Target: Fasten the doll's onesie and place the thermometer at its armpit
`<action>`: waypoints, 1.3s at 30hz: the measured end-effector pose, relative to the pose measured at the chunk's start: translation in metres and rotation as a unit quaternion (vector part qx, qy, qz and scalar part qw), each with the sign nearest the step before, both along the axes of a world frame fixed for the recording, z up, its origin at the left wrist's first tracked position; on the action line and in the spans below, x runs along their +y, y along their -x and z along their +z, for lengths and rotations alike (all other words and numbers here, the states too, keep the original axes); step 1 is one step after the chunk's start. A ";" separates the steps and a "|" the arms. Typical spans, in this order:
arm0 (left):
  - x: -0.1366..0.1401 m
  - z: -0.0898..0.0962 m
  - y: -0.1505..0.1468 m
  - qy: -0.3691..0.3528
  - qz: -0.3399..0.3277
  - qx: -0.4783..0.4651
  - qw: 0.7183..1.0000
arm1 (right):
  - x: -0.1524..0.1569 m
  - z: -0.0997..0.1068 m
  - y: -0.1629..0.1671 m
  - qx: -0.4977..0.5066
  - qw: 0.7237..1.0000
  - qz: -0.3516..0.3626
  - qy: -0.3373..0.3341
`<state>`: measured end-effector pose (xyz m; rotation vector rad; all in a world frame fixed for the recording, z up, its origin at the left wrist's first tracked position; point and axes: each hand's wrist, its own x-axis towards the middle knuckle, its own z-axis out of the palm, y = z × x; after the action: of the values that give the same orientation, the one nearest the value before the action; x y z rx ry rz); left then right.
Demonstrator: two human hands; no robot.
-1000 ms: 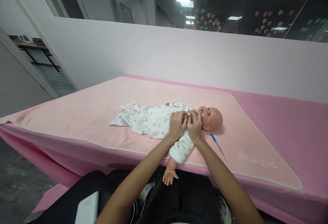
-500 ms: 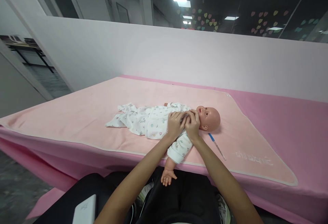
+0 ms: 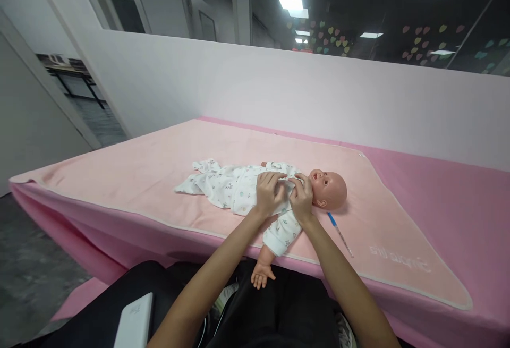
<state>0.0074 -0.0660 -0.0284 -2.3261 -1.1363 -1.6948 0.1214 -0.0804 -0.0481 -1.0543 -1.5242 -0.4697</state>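
Observation:
A baby doll [image 3: 333, 191] lies on its back across the pink blanket, its head to the right. It wears a white patterned outfit [image 3: 225, 186]. My left hand [image 3: 271, 191] is on the chest, its fingers bent over the cloth of the outfit. Close by the doll's chin, my right hand [image 3: 302, 195] has its fingers curled at the collar. A small gap of white cloth shows between the two hands; the exact grip of the fingertips is partly hidden. The doll's near arm [image 3: 263, 271] hangs past the table's front edge, below my wrists.
A blue-capped stick like a pen or thermometer [image 3: 339, 234] lies near the doll's head. The pink blanket [image 3: 159, 178] covers a table with a darker pink cloth [image 3: 450, 199]. A white wall [image 3: 287, 93] stands behind. A white box-shaped device [image 3: 134, 320] rests on my lap.
My hands have moved slightly apart; before, their fingertips met over the chest. The doll lies as before. The view has shifted a little.

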 end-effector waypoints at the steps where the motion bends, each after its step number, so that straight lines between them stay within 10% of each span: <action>1: 0.002 0.000 0.006 -0.005 0.010 0.001 1.000 | -0.001 0.002 0.001 -0.015 1.000 0.001 0.008; 14: 0.006 -0.008 0.039 -0.031 0.025 0.129 0.991 | -0.005 0.007 0.014 -0.099 0.994 0.018 0.052; 39: 0.011 -0.012 0.036 -0.020 -0.014 0.076 0.997 | -0.003 0.007 0.017 -0.050 0.996 0.019 0.076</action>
<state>-0.0286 -0.0554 -0.0403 -2.4091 -1.0368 -1.5035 0.1047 -0.0836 -0.0411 -1.1325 -1.6862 -0.3890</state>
